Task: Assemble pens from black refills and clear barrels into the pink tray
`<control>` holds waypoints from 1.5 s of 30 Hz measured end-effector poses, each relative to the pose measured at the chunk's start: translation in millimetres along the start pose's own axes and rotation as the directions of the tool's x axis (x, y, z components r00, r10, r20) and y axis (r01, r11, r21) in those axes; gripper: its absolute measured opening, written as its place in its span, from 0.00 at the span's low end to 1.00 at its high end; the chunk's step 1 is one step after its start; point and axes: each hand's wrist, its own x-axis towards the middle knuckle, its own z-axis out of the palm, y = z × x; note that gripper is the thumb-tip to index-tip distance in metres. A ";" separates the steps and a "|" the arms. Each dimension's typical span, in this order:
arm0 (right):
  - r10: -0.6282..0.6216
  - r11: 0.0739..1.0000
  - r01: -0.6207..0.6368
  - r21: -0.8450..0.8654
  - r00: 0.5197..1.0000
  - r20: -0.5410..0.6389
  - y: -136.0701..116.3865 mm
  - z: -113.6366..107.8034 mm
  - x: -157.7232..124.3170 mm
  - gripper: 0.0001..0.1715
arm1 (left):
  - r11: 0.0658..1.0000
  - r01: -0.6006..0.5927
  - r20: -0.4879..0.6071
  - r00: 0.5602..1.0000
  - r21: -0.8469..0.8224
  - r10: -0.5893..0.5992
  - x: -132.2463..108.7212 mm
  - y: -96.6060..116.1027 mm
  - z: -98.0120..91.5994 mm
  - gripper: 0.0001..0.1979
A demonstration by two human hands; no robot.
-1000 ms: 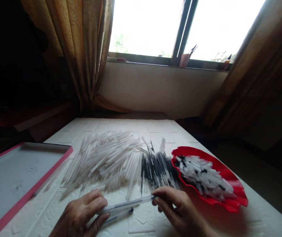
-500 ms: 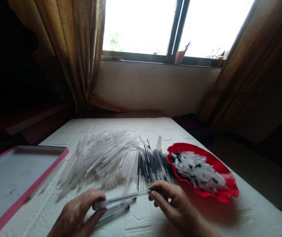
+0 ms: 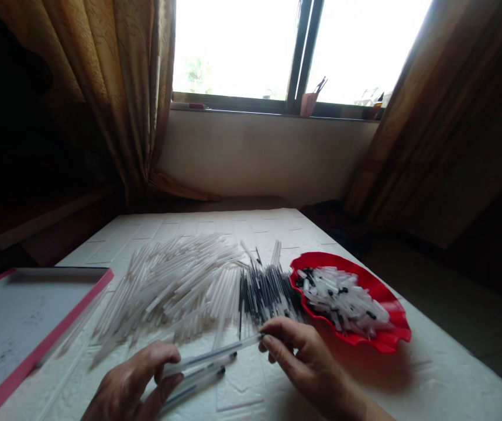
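Note:
My left hand (image 3: 139,380) is closed around the rear end of a clear pen (image 3: 218,353), which slants up to the right over the table. My right hand (image 3: 297,356) pinches the far tip of that pen between thumb and fingers. Below it, two more pens with black ends (image 3: 202,377) poke out from my left hand; whether they are gripped or lie on the table is unclear. Just beyond the hands is a bundle of dark ink refills (image 3: 266,292). To its left spreads a big heap of clear pen barrels (image 3: 181,280).
A red wavy-rimmed plate (image 3: 402,330) at the right holds clear caps and small black plugs (image 3: 343,298). At the left lies a shallow white tray with a pink rim (image 3: 71,316). The white table (image 3: 272,219) ends before a wall and window. A cup (image 3: 308,104) stands on the sill.
The whole scene has shifted slightly left as the camera turned. Both hands keep the same hold on the pen, and its tip stays at the right fingers.

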 end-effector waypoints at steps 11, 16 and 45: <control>0.031 0.998 -0.030 0.046 0.999 -0.012 -5.3 0.4 2.2 0.10 | 0.998 0.068 -0.006 0.998 -0.010 -0.068 0.8 1.1 0.0 0.16; 0.032 0.998 -0.031 0.057 0.999 -0.012 -4.0 0.6 1.3 0.10 | 0.999 0.046 0.028 0.999 -0.018 -0.046 -1.4 -3.5 2.8 0.10; -0.196 0.970 0.138 -0.201 0.933 -0.302 4.8 -16.6 2.7 0.09 | 0.986 0.140 0.034 0.990 -0.090 -0.138 10.5 8.1 -5.8 0.14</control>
